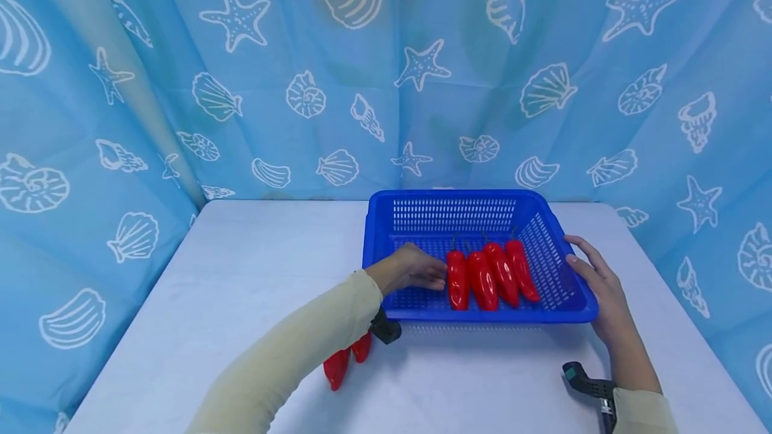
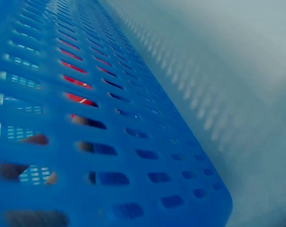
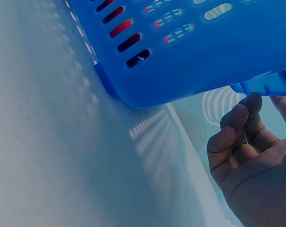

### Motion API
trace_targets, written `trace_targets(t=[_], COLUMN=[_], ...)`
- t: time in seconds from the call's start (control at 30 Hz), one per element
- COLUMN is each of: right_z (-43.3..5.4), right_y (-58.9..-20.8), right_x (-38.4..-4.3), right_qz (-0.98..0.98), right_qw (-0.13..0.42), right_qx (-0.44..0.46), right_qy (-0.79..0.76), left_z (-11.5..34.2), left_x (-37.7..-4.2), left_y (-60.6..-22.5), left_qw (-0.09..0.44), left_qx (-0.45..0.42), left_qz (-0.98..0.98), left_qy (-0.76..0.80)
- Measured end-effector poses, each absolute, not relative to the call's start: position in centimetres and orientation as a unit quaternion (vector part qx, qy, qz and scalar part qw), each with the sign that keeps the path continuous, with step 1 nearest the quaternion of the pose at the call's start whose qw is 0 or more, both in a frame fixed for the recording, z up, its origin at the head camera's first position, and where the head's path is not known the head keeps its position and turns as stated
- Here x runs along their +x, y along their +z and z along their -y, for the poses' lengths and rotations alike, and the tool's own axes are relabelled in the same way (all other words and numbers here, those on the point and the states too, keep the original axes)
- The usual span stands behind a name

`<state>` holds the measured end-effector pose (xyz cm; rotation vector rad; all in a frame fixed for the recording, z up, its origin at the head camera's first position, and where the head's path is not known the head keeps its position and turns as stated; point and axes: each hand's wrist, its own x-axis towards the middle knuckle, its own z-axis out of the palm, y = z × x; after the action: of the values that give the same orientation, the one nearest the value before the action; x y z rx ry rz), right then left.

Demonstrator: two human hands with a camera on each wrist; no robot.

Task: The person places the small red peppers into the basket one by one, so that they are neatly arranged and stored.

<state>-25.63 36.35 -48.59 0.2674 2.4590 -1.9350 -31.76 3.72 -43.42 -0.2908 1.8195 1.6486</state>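
Four peppers side by side in basket; two more peppers near left on table, partly behind left sleeve. Left hand beside leftmost pepper, fingers together, nearly straight; contact unclear. Right hand grips basket's right rim, fingers bent. Probable step: placing peppers; next move likely calls for reaching near left.

A curtained recording booth, it seemed, blue seashell-print curtains hung on three sides, a white table stood inside, black wrist cameras showed
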Motion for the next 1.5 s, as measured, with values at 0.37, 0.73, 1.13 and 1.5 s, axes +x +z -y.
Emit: trace_targets(t=[0.37,0.73,1.13,1.5], right_z=[-36.3,-36.3,-36.3,-36.4], right_y=[-48.5,-48.6,-48.8,-49.0], right_x=[-25.8,-26.0,-25.9,-26.0], right_qz=[-0.782,-0.779,-0.768,-0.763], right_qw=[0.0,-0.001,0.002,0.002], right_qx=[0.084,0.082,0.075,0.074], right_qy=[-0.618,-0.622,-0.635,-0.642], left_z=[-2.8,-0.4,2.1,4.5], left_x=[-31.4,-30.6,-29.9,-29.3], left_y=[-41.3,-40.0,-39.3,-39.3], left_qw=[0.312,0.291,0.274,0.262], left_qx=[-0.036,0.003,0.037,0.023], left_qz=[-0.686,-0.662,-0.633,-0.646], left_qy=[0.656,0.691,0.724,0.717])
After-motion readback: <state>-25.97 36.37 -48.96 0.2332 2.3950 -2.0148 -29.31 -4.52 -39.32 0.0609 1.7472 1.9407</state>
